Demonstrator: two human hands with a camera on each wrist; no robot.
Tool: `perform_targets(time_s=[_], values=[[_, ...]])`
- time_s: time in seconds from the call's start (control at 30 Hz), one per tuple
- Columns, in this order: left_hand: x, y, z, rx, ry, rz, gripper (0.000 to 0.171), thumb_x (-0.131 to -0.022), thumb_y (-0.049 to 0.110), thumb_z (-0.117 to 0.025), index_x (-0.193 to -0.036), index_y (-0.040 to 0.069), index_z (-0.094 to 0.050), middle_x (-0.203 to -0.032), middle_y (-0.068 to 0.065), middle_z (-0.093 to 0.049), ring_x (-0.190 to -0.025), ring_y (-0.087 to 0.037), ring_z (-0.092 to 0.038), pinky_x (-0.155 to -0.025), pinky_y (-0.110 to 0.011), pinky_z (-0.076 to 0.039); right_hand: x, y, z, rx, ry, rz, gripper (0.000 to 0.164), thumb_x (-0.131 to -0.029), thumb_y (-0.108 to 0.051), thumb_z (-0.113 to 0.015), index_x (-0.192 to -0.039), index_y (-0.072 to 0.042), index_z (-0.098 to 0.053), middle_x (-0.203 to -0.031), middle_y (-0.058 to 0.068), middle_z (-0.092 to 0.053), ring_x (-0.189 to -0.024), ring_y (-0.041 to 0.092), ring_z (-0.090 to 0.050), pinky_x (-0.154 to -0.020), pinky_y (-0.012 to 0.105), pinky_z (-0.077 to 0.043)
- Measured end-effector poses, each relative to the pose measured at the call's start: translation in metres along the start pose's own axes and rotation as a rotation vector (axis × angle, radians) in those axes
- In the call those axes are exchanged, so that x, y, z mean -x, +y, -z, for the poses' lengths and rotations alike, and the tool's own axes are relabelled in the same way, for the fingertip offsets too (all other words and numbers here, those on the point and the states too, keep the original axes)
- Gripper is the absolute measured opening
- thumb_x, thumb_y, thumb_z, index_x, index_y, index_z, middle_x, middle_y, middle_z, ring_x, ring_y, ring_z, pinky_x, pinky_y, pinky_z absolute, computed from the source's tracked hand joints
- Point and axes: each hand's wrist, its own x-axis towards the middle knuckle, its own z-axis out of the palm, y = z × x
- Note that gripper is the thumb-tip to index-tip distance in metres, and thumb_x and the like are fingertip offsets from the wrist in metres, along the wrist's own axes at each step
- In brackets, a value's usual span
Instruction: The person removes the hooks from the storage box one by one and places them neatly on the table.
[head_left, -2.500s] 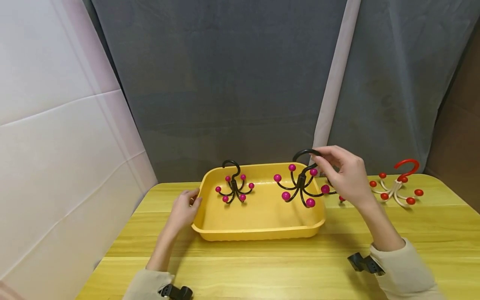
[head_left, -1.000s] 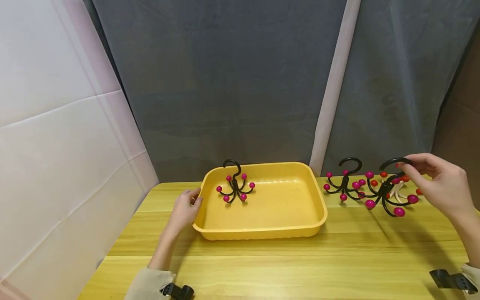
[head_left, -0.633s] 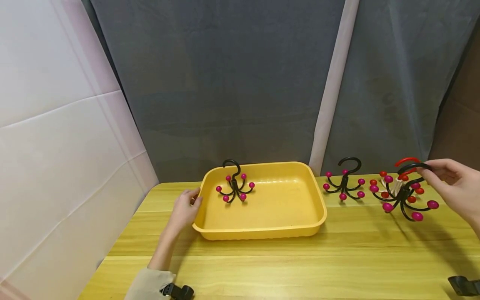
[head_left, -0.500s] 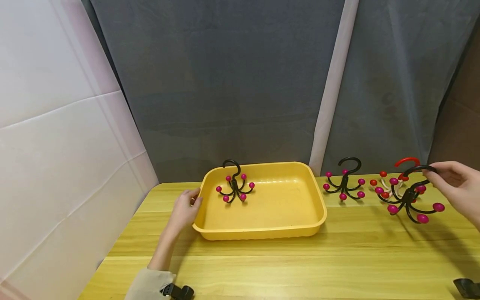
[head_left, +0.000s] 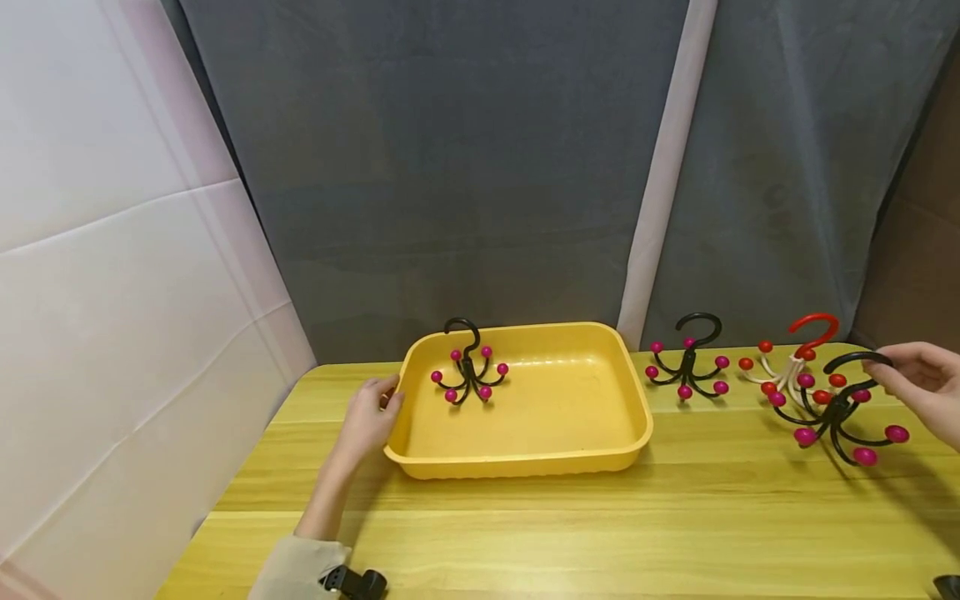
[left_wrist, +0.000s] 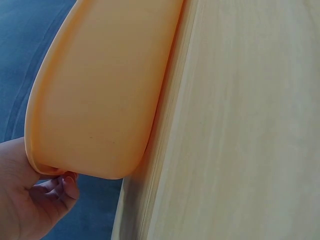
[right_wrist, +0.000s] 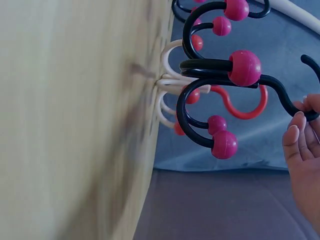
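Observation:
My right hand (head_left: 924, 387) pinches the top hook of a black multi-arm hanger (head_left: 838, 412) with magenta balls on its arm tips. In the right wrist view that hanger (right_wrist: 220, 82) hangs upright a little off the tabletop. Behind it, a white hanger (head_left: 791, 375) with a red hook and red balls stands on the table, partly covered. Another black hanger (head_left: 687, 367) stands to its left. At the left end of a yellow tray (head_left: 517, 467), my left hand (head_left: 369, 421) grips the rim. A third black hanger (head_left: 468, 379) stands inside the tray, on its left side.
The wooden table (head_left: 540, 533) reaches back to a grey curtain (head_left: 450, 167) just behind the tray. A white cloth wall (head_left: 142, 275) borders the left side. A dark brown panel (head_left: 918, 225) is at the far right.
My right hand has carried the black hanger from above the tray's right side to the table's right, lowering it and bringing it nearer me lately. The left hand keeps its place on the tray.

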Motion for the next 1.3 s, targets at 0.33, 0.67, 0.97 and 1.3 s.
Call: perform_targets(time_s=[0.33,0.67,0.97,1.3], values=[[0.0,0.0,0.0,-0.004,-0.004,0.005,0.038,-0.096,0.001,-0.061,-0.13,-0.015,-0.059,-0.105,-0.026,-0.062,-0.089,-0.034,-0.061,-0.077,-0.041,-0.054,0.009,0.018,0.008,0.036,-0.045,-0.04,0.043,-0.094,0.013,-0.058,-0.091,-0.028,-0.072,-0.072,-0.02,-0.066,-0.06,-0.002,-0.051,-0.054,0.012,-0.037],[0.0,0.0,0.0,-0.003,-0.001,-0.001,0.038,-0.096,0.001,-0.062,-0.13,-0.014,-0.06,-0.105,-0.026,-0.062,-0.089,-0.034,-0.061,-0.076,-0.04,-0.053,0.013,0.02,0.016,0.011,-0.071,-0.065,0.047,-0.093,0.015,-0.058,-0.09,-0.03,-0.071,-0.069,-0.018,-0.066,-0.057,-0.002,-0.054,-0.053,0.01,-0.04],[0.003,0.001,0.002,-0.005,0.016,-0.01,0.036,-0.095,-0.001,-0.062,-0.128,-0.015,-0.06,-0.101,-0.025,-0.063,-0.086,-0.033,-0.061,-0.074,-0.039,-0.053,0.015,0.033,0.023,0.054,-0.094,-0.053,0.043,-0.095,0.011,-0.058,-0.096,-0.031,-0.069,-0.075,-0.022,-0.068,-0.059,-0.001,-0.056,-0.055,0.009,-0.043],[0.001,0.001,0.001,-0.005,0.008,-0.016,0.036,-0.095,0.0,-0.062,-0.128,-0.015,-0.06,-0.103,-0.026,-0.063,-0.087,-0.034,-0.062,-0.076,-0.042,-0.054,0.013,0.031,0.026,0.023,-0.083,-0.06,0.058,-0.097,0.014,-0.044,-0.104,-0.039,-0.067,-0.083,-0.027,-0.068,-0.055,0.004,-0.05,-0.045,0.024,-0.036]])
